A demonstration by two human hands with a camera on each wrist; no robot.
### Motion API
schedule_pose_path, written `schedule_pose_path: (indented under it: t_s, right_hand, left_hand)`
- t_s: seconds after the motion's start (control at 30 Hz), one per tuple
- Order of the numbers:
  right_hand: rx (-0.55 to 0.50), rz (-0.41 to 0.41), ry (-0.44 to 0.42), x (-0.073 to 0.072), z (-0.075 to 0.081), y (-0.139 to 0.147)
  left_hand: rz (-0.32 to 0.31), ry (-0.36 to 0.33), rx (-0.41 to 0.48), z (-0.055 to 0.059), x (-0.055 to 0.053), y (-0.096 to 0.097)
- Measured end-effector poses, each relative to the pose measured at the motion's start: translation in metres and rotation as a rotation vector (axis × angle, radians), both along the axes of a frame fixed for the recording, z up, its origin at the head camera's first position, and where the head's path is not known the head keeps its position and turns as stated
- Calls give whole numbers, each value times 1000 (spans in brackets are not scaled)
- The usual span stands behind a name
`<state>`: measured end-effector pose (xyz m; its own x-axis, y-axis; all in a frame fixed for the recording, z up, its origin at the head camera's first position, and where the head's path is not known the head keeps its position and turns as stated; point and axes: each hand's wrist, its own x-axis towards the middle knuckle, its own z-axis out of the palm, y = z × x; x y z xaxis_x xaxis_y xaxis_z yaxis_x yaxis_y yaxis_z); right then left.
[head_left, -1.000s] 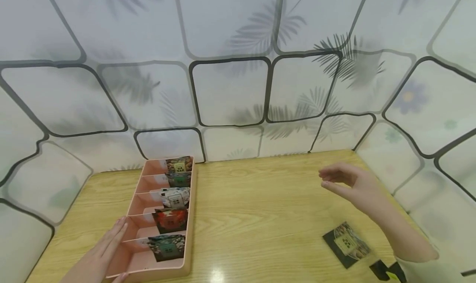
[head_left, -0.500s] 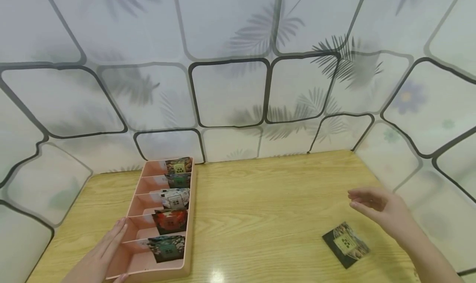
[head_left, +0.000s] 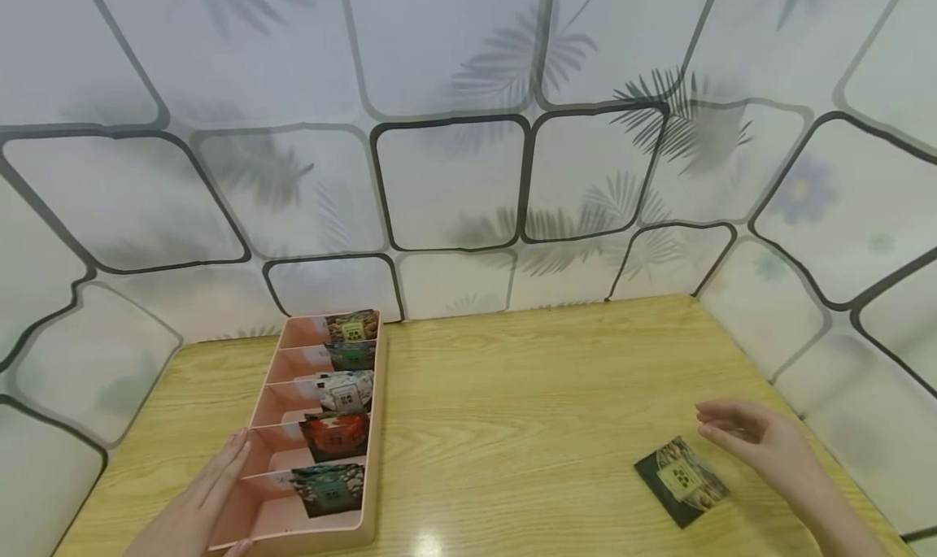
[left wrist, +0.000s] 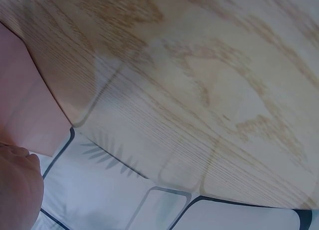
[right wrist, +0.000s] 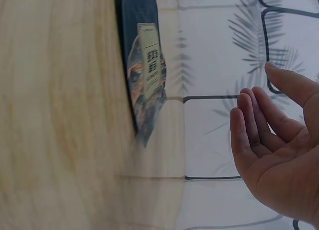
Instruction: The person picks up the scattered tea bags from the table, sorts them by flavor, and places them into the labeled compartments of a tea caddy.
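A long pink divided tray stands at the left of the table in the head view. My left hand rests with straight fingers along its left side, the thumb at the near edge. In the left wrist view only part of the left hand shows, against the tray wall. One dark, flat packet with a yellow label lies on the table at the right. My right hand hovers just right of it, holding nothing, fingers loosely bent. The right wrist view shows this hand apart from the packet.
Upright packets sit in the tray's compartments, among them a green one, a red one and a white one. Wood-grain tabletop spans between tray and loose packet. A patterned curtain-like wall encloses the back and sides.
My right hand has moved right, then down towards the table beside the loose packet. A black and yellow item at the lower right is out of view. The left hand and tray stay put.
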<state>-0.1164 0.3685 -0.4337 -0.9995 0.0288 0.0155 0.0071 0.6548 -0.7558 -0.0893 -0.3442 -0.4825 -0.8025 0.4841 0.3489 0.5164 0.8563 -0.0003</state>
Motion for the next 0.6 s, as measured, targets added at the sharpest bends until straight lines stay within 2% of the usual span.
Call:
schedule_pose_path:
  t_s: [0.23,0.43,0.6]
  right_hand:
    - [42,-21,-82,0,-10,11]
    - [79,0,-99,0,-20,16]
    - [79,26,-92,-3,-29,18]
  left_hand:
    - [8,-12,-2,1,0,1]
    - [-41,38,30,0,-1,-1]
    - [-65,37,55,0,0,0]
